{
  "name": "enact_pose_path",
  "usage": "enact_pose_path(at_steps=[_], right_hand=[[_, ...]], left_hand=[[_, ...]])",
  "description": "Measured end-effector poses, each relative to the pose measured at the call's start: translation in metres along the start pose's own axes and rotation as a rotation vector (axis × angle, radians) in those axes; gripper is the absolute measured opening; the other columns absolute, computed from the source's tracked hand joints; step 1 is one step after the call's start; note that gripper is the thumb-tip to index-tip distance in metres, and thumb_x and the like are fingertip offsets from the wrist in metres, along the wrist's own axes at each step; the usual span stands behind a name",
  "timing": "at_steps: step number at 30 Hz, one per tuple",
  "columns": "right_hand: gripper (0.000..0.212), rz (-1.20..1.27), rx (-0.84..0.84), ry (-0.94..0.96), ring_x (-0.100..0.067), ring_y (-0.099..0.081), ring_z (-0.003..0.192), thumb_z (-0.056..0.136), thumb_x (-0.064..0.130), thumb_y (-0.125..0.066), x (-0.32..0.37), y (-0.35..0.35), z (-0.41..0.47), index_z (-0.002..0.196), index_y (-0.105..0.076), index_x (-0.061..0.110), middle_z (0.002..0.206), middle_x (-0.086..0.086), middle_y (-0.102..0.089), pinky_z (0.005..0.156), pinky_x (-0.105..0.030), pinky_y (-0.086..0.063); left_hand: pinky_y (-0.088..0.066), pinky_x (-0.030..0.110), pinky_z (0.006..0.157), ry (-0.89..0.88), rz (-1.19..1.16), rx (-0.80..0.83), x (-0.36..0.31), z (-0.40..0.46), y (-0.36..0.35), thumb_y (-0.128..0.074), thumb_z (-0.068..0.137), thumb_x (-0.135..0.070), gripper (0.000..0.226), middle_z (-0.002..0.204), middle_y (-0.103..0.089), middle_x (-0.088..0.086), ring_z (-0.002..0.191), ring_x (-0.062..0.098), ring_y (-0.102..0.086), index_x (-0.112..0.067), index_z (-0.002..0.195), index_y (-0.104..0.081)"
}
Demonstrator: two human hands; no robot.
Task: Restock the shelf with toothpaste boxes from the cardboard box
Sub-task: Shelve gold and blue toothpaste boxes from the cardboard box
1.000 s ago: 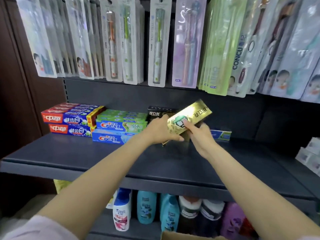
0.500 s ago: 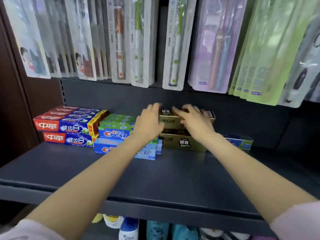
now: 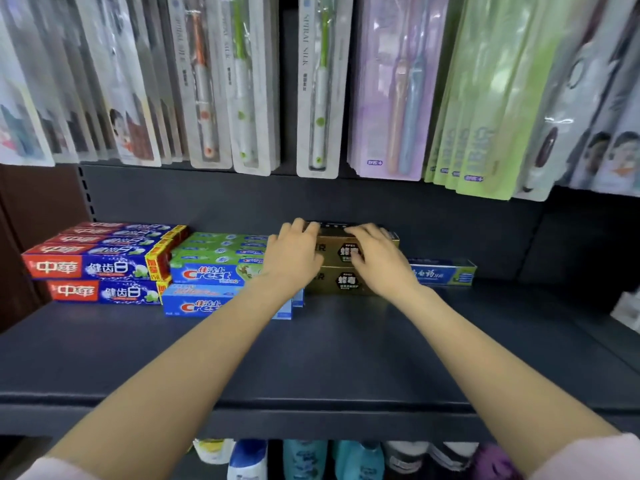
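Observation:
Two gold toothpaste boxes are stacked at the back middle of the dark shelf [image 3: 311, 358]. My left hand [image 3: 294, 258] rests on the left end of the top gold box [image 3: 341, 249], fingers laid over its upper edge. My right hand [image 3: 377, 261] lies with spread fingers on the box's right half. The lower gold box [image 3: 346, 282] sits flat beneath it. The cardboard box is out of view.
Red-and-blue toothpaste boxes [image 3: 97, 268] are stacked at the left, with green and blue Crest boxes [image 3: 211, 271] beside them. A blue-green box [image 3: 446, 271] lies right of the gold stack. Toothbrush packs [image 3: 322, 81] hang above. Bottles [image 3: 304, 459] stand on the shelf below.
One second ago both hands held the gold box tilted in the air. It now lies flat on the other gold box, with both hands resting on it.

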State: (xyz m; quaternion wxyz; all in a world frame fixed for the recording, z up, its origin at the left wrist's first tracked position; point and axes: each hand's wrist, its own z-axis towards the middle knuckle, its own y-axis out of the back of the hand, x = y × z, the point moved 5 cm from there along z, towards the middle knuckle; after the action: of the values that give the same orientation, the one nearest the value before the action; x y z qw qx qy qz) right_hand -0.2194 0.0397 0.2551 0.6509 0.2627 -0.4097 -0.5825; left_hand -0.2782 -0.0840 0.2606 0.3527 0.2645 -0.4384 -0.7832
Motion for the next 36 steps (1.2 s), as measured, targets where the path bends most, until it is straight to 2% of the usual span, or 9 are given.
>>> enact_pose_path(at_steps=[7, 10, 16, 20, 23, 25, 29, 32, 36], right_hand=[[0.029, 0.115, 0.154, -0.123, -0.026, -0.057, 0.106, 0.092, 0.020, -0.050, -0.025, 0.044, -0.071, 0.120, -0.058, 0.018, 0.117, -0.007, -0.061, 0.090, -0.043, -0.049], [0.024, 0.086, 0.243, -0.189, -0.027, -0.060, 0.103, 0.092, 0.024, -0.051, -0.057, 0.065, -0.120, 0.110, -0.064, 0.020, 0.112, -0.006, -0.065, 0.088, -0.041, -0.050], [0.010, 0.107, 0.446, -0.278, -0.031, -0.064, 0.091, 0.090, 0.021, -0.054, -0.136, 0.095, -0.241, 0.087, -0.064, 0.020, 0.092, -0.010, -0.069, 0.084, -0.040, -0.053], [0.019, 0.091, 0.632, -0.362, -0.031, -0.066, 0.087, 0.090, 0.019, -0.055, -0.192, 0.085, -0.324, 0.098, -0.067, 0.006, 0.095, -0.014, -0.070, 0.078, -0.036, -0.052], [0.024, 0.007, 0.761, -0.414, -0.028, -0.062, 0.095, 0.092, 0.022, -0.052, -0.238, 0.068, -0.378, 0.106, -0.065, 0.008, 0.103, -0.011, -0.067, 0.078, -0.034, -0.049], [0.029, -0.044, 0.794, -0.472, -0.031, -0.061, 0.102, 0.093, 0.025, -0.051, -0.272, 0.057, -0.407, 0.113, -0.061, 0.007, 0.113, -0.014, -0.065, 0.087, -0.041, -0.050], [0.050, -0.094, 0.824, -0.556, -0.031, -0.049, 0.120, 0.091, 0.023, -0.056, -0.330, 0.037, -0.451, 0.135, -0.045, 0.003, 0.134, -0.017, -0.048, 0.094, -0.035, -0.043], [0.073, -0.087, 0.891, -0.505, -0.031, -0.024, 0.140, 0.091, 0.023, -0.058, -0.349, 0.020, -0.467, 0.150, -0.017, 0.009, 0.154, -0.014, -0.021, 0.111, -0.035, -0.029], [0.079, -0.068, 0.871, -0.450, -0.026, -0.021, 0.142, 0.089, 0.023, -0.062, -0.360, 0.002, -0.475, 0.150, -0.013, 0.012, 0.156, -0.007, -0.015, 0.113, -0.034, -0.027]], left_hand=[[-0.048, 0.040, 0.083, -0.030, -0.249, -0.026, -0.069, -0.045, 0.015, -0.050, 0.086, -0.015, 0.021, 0.107, -0.062, 0.008, 0.104, 0.030, -0.057, -0.013, 0.105, -0.056], [-0.051, 0.039, 0.082, -0.042, -0.369, 0.095, -0.119, -0.078, 0.008, -0.054, 0.085, -0.018, 0.011, 0.095, -0.068, 0.004, 0.094, 0.026, -0.062, -0.015, 0.095, -0.057], [-0.051, 0.035, 0.083, -0.075, -0.360, 0.384, -0.229, -0.155, -0.035, -0.057, 0.086, -0.022, 0.009, 0.099, -0.070, 0.007, 0.097, 0.025, -0.062, -0.017, 0.091, -0.062], [-0.054, 0.034, 0.081, -0.061, -0.333, 0.614, -0.287, -0.205, -0.084, -0.057, 0.085, -0.020, 0.017, 0.093, -0.073, 0.013, 0.084, 0.026, -0.068, -0.008, 0.091, -0.067], [-0.053, 0.033, 0.082, -0.036, -0.371, 0.731, -0.321, -0.237, -0.123, -0.056, 0.088, -0.018, 0.019, 0.096, -0.073, 0.016, 0.080, 0.025, -0.066, -0.004, 0.093, -0.069], [-0.049, 0.031, 0.084, -0.043, -0.365, 0.785, -0.339, -0.252, -0.149, -0.053, 0.090, -0.015, 0.022, 0.102, -0.071, 0.016, 0.089, 0.027, -0.066, -0.002, 0.099, -0.068], [-0.045, 0.034, 0.096, -0.145, -0.291, 0.759, -0.374, -0.267, -0.204, -0.050, 0.089, -0.013, 0.027, 0.118, -0.065, 0.014, 0.112, 0.030, -0.059, -0.007, 0.111, -0.065], [-0.036, 0.037, 0.107, -0.295, -0.267, 0.787, -0.410, -0.274, -0.233, -0.046, 0.091, -0.009, 0.047, 0.142, -0.047, 0.012, 0.129, 0.028, -0.044, -0.012, 0.138, -0.044], [-0.033, 0.039, 0.111, -0.381, -0.241, 0.929, -0.441, -0.294, -0.273, -0.045, 0.089, 0.000, 0.075, 0.160, -0.009, -0.003, 0.140, 0.025, -0.030, -0.021, 0.152, -0.010]])
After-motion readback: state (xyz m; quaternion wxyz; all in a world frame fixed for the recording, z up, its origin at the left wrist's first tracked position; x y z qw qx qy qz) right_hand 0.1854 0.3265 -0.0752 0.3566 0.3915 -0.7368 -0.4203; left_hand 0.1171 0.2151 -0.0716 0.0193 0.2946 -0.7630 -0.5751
